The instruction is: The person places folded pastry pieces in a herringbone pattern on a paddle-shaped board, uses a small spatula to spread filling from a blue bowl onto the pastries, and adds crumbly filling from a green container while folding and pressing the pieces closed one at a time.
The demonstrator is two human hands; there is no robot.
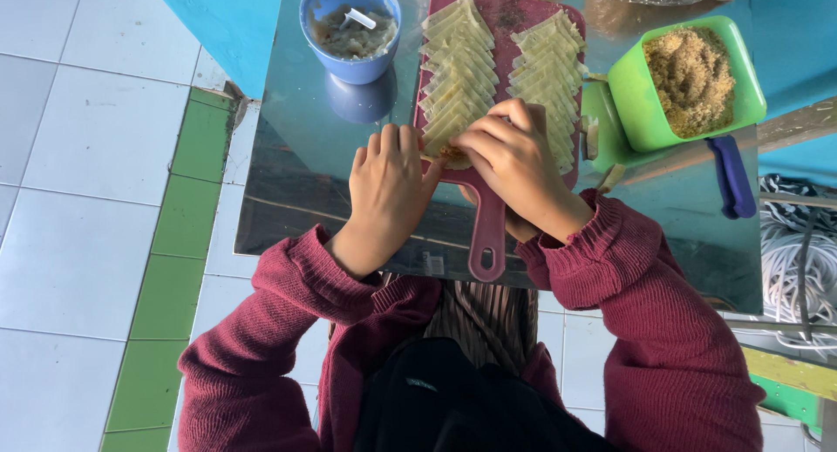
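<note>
Pinching one folded pastry wrapper (452, 153) at the near end of a dark red cutting board (488, 234), the left hand (388, 186) and right hand (514, 160) meet over it, fingertips closed on its edges, while two wrapper rows (501, 68) run lengthwise away toward the far side.

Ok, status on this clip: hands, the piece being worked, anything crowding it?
Left hand and right hand both pinching one filled wrapper on maroon cutting board. Folded wrapper rows directly behind the fingers.
</note>
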